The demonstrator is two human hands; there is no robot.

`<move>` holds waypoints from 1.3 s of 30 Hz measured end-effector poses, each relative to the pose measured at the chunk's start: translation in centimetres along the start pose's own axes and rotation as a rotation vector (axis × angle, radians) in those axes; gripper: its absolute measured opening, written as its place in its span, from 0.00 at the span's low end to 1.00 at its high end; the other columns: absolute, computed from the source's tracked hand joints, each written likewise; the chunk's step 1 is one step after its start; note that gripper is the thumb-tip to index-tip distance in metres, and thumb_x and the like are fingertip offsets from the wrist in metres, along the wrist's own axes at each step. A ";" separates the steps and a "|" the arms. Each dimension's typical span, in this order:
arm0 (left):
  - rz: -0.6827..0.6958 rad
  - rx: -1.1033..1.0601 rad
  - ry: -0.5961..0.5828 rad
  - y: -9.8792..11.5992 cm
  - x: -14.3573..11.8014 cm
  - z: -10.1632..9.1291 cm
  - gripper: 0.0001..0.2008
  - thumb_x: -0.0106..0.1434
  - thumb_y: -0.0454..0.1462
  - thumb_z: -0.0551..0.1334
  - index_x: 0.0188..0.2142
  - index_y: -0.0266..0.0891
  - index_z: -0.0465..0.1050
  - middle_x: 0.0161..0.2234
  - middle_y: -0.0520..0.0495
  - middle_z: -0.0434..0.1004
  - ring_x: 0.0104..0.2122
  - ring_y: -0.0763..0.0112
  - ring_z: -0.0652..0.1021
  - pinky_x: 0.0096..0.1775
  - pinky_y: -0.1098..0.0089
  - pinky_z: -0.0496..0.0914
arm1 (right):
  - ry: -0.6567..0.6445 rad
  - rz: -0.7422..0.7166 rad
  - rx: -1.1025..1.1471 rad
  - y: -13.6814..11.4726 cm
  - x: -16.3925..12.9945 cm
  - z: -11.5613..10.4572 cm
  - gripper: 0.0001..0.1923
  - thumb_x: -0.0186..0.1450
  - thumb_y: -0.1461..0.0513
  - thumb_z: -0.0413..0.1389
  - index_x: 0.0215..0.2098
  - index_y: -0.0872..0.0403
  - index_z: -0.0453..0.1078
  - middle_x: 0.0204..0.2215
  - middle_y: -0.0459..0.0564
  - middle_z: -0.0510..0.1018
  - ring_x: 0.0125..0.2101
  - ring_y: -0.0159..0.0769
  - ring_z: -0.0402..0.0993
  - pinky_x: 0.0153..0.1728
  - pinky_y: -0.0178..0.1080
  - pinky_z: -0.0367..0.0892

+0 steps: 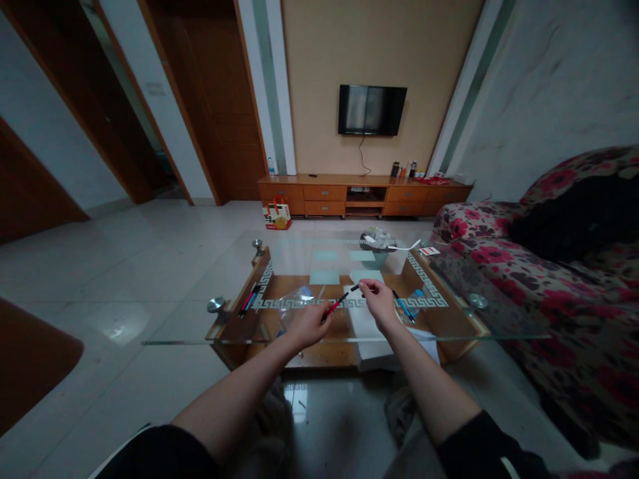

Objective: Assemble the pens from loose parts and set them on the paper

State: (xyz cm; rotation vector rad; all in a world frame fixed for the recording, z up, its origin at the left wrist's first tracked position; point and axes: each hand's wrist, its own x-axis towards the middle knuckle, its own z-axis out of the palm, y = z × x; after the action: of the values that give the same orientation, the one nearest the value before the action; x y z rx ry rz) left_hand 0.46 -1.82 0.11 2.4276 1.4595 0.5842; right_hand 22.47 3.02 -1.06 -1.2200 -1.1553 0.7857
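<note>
Left hand [310, 324] closed narrow around the red lower end of a red-and-black pen [340, 301]. Right hand [378, 301] pinched on the black upper tip of the same pen, thumb and forefinger together, other fingers loosely curled. Pen spanning the gap between both hands, long axis slanting up and rightward from left hand to right, held just above the glass tabletop [200, 336]. White paper [367, 326] directly beneath right hand. Clear plastic bag [295, 303] just beyond left hand. Blue pen [403, 307] just right of right hand; further pens [248, 301] well left of left hand. Small basket [375, 256] far beyond both hands.
</note>
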 end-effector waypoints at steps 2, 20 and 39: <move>0.012 -0.005 0.007 0.0 0.0 0.1 0.12 0.68 0.42 0.51 0.42 0.43 0.70 0.31 0.48 0.76 0.31 0.66 0.75 0.31 0.71 0.59 | -0.036 -0.001 0.003 -0.1 -0.2 0.1 0.21 0.55 0.49 0.61 0.36 0.57 0.76 0.31 0.52 0.80 0.28 0.36 0.72 0.32 0.37 0.67; 0.005 0.003 0.006 -0.2 -0.2 -0.4 0.12 0.67 0.42 0.51 0.40 0.43 0.72 0.29 0.49 0.76 0.30 0.67 0.75 0.30 0.71 0.59 | -0.114 0.220 0.110 -2.4 -1.3 0.2 0.21 0.52 0.53 0.63 0.40 0.56 0.74 0.28 0.49 0.76 0.26 0.33 0.70 0.23 0.32 0.61; 0.081 -0.121 0.051 -0.4 0.2 -0.4 0.16 0.66 0.35 0.51 0.52 0.44 0.66 0.46 0.44 0.74 0.42 0.65 0.75 0.42 0.68 0.67 | -0.363 0.172 0.047 -2.0 -2.7 1.5 0.20 0.51 0.55 0.64 0.39 0.57 0.72 0.27 0.47 0.77 0.26 0.31 0.70 0.24 0.31 0.61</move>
State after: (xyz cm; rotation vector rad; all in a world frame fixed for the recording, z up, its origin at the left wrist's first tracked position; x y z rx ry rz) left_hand 0.09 -1.45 0.36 2.4026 1.3094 0.7349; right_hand 20.08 0.49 0.20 -1.1776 -1.3252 1.1940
